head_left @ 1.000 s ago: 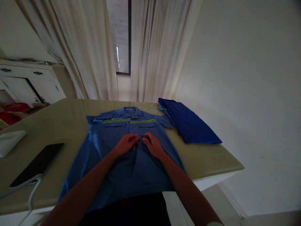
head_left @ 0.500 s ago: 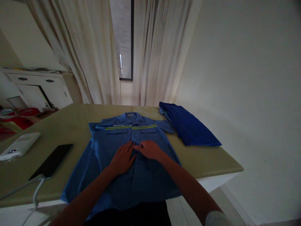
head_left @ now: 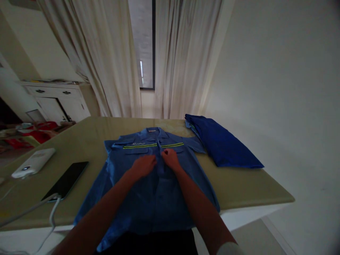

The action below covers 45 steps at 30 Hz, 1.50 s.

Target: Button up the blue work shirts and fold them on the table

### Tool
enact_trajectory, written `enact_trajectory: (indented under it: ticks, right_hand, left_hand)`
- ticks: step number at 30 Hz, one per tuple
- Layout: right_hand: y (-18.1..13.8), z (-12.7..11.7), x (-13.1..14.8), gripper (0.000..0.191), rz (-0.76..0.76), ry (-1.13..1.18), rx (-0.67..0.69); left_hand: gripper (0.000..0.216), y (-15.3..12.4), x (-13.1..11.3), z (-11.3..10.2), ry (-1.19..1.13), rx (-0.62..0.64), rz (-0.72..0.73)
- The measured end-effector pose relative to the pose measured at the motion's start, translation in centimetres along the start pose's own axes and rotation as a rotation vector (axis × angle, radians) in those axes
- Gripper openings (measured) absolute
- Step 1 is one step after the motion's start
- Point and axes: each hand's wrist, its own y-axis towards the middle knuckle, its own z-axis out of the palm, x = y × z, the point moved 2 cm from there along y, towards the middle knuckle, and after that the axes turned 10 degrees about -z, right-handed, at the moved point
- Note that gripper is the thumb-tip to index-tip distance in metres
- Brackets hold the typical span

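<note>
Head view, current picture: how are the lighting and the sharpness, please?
Head view: dim overall; in head view, the bare left hand and bare right hand look soft-edged, finger details unclear; in head view, paler light falls on the picture-left side of the blue short-sleeved cloth shirt.

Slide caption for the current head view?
Left hand and right hand at the front of a blue shirt laid on a table.

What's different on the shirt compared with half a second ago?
The left hand, flat on the blue short-sleeved cloth shirt before, has curled at its front opening. Both it and the right hand have moved up toward the collar, and cloth between them is raised; grip unclear. Unchanged: the folded dark-blue cloth garment and flat black phone.
</note>
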Motion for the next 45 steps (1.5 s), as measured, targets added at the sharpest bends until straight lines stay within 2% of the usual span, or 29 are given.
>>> enact_trajectory:
  ticks: [3, 7, 12, 15, 17, 18, 22, 26, 32, 40, 45]
  right_hand:
    - [0.4, -0.5, -1.1, 0.027, 0.003, 0.086, -0.038]
    - [0.4, 0.0, -1.2, 0.034, -0.063, 0.117, -0.074]
    - [-0.3, 0.8, -0.3, 0.015, -0.092, -0.042, -0.004]
    - [-0.6, 0.6, 0.0, 0.021, -0.094, -0.077, -0.074]
    - [-0.5, 0.4, -0.1, 0.014, -0.084, -0.067, -0.123]
    - [-0.4, 0.3, -0.1, 0.011, -0.085, -0.048, -0.136]
    - [0.1, 0.1, -0.5, 0.018, -0.157, 0.143, -0.120]
    - [0.3, 0.5, -1.0, 0.011, -0.179, 0.316, -0.086]
    - [0.5, 1.3, -1.7, 0.020, -0.179, 0.477, 0.041]
    - [0.3, 0.3, -1.0, 0.026, -0.098, 0.385, -0.118]
    - [-0.2, -0.2, 0.0, 0.026, -0.158, 0.303, -0.159]
  left_hand:
    - [0.027, 3.5, 0.2, 0.3, -0.086, -0.098, -0.061]
    - [0.022, 5.1, 0.6, 2.6, -0.193, -0.198, 0.027]
    - [0.012, 5.0, 1.3, 3.8, -0.266, -0.230, 0.079]
    - [0.009, 5.0, 1.5, 3.7, -0.348, -0.250, 0.118]
    - [0.007, 5.0, 1.5, 3.7, -0.368, -0.260, 0.137]
    - [0.006, 5.0, 1.5, 3.7, -0.374, -0.261, 0.141]
    - [0.007, 5.0, 1.5, 3.7, -0.403, -0.260, 0.131]
    - [0.008, 4.9, 1.5, 3.6, -0.428, -0.267, 0.097]
    - [0.010, 4.7, 1.4, 3.3, -0.513, -0.310, 0.106]
    - [0.012, 4.7, 1.4, 3.0, -0.550, -0.284, 0.101]
    - [0.015, 4.4, 1.1, 2.6, -0.514, -0.276, 0.075]
